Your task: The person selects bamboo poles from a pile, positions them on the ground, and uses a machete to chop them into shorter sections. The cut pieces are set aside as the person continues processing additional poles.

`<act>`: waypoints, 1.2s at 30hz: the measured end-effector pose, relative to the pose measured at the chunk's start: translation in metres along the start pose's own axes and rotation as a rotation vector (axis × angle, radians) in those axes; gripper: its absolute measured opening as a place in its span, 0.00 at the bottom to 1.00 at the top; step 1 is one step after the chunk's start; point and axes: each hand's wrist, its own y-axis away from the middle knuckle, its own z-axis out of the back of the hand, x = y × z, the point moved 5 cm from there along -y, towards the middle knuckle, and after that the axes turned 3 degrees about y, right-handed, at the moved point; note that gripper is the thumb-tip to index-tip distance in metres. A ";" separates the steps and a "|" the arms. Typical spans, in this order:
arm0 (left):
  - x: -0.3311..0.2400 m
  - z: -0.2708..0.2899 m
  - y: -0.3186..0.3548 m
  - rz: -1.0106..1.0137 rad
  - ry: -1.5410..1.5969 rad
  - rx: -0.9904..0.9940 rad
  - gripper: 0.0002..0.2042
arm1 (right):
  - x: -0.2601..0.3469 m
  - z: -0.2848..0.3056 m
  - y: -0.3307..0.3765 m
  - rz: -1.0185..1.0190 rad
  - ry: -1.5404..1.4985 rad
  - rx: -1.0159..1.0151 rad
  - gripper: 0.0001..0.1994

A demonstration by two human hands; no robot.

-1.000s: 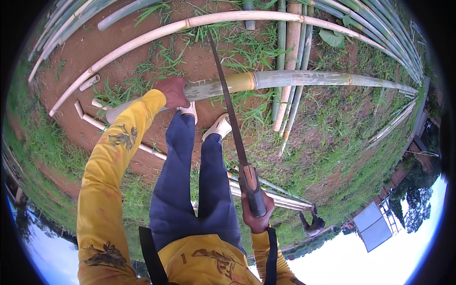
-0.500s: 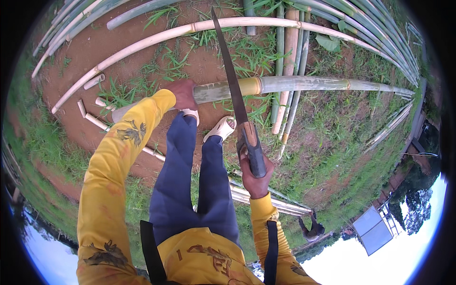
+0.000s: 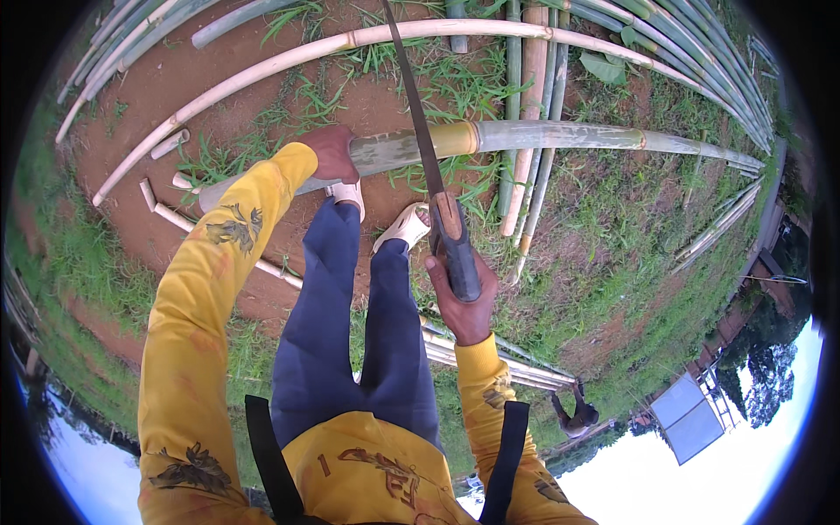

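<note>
Two grips: your left hand (image 3: 331, 153) clasps thick green bamboo pole (image 3: 516, 135), upper centre; right hand (image 3: 469, 317), long dark-metal saw (image 3: 427, 157); stroke squarely

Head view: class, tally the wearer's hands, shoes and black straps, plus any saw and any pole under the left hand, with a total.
Hands: 2 (left hand, right hand)
Shoes: 2 (left shoe, right shoe)
Black straps: 2
Saw: 1
Pole: 1
Total: 8

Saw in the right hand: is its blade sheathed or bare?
Bare: the dark blade runs uncovered from the handle in the right hand to the picture's upper edge.
</note>
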 end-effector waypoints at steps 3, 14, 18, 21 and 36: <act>-0.006 -0.004 0.000 0.039 -0.100 -0.041 0.33 | 0.001 0.006 0.002 0.089 0.125 -0.030 0.09; 0.003 -0.026 -0.016 0.050 -0.081 -0.067 0.32 | -0.017 0.004 0.015 0.007 0.018 -0.024 0.08; 0.008 -0.020 -0.011 0.080 -0.047 -0.024 0.32 | -0.016 0.049 0.137 -0.047 0.190 -0.018 0.07; 0.006 -0.014 -0.003 0.069 -0.008 -0.040 0.31 | -0.009 0.060 0.152 -0.037 0.220 -0.035 0.07; 0.003 -0.009 -0.018 0.019 -0.041 -0.054 0.33 | -0.015 0.039 0.097 -0.027 0.093 -0.038 0.07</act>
